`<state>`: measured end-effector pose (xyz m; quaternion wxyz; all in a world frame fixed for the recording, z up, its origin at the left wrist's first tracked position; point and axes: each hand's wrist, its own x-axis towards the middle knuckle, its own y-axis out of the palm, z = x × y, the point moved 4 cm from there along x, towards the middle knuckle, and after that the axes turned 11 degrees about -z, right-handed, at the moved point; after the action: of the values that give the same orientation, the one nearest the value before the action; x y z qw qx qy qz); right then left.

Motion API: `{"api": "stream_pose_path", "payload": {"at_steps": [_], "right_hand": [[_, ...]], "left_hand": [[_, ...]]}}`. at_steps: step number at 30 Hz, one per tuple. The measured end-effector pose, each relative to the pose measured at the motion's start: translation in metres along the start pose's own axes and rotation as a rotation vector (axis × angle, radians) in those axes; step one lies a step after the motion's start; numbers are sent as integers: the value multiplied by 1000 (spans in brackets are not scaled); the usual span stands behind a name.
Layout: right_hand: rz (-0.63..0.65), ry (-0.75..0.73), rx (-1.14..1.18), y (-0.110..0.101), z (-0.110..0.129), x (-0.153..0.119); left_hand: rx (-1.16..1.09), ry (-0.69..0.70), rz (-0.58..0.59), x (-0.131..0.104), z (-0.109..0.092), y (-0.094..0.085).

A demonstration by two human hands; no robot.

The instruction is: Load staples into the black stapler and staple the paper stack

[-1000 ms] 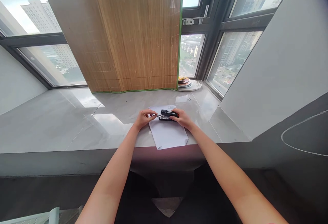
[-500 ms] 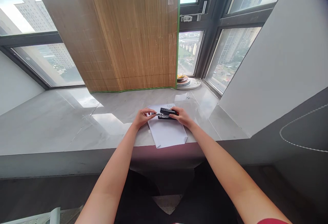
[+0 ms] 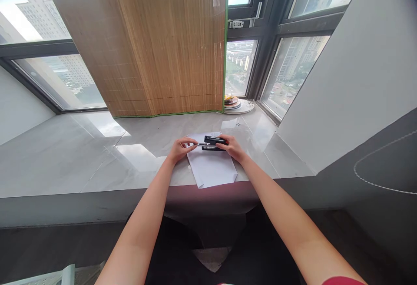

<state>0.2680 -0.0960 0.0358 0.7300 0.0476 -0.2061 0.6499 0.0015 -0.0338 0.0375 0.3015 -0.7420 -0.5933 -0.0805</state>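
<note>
A black stapler lies over white sheets of paper, its upper arm lifted away from the base. My right hand is closed round the stapler's right end. At its left end, my left hand pinches the tip of a thin metal strip that sticks out between the stapler's two halves. Whether the strip is a row of staples or part of the stapler is too small to tell.
The paper rests on a pale tiled window ledge, near its front edge. Behind are a small white piece, a stack of plates in the corner and a hanging bamboo blind.
The metal strip shows a little longer between my left fingers and the stapler. Both hands stay nearly where they were, and the view has shifted slightly.
</note>
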Motion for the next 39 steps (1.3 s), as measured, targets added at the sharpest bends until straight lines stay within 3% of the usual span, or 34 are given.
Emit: {"api": "stream_pose_path", "payload": {"at_steps": [39], "right_hand": [[21,-19,23,0,6,-2]], "left_hand": [[7,28,15,0,-4,1]]}}
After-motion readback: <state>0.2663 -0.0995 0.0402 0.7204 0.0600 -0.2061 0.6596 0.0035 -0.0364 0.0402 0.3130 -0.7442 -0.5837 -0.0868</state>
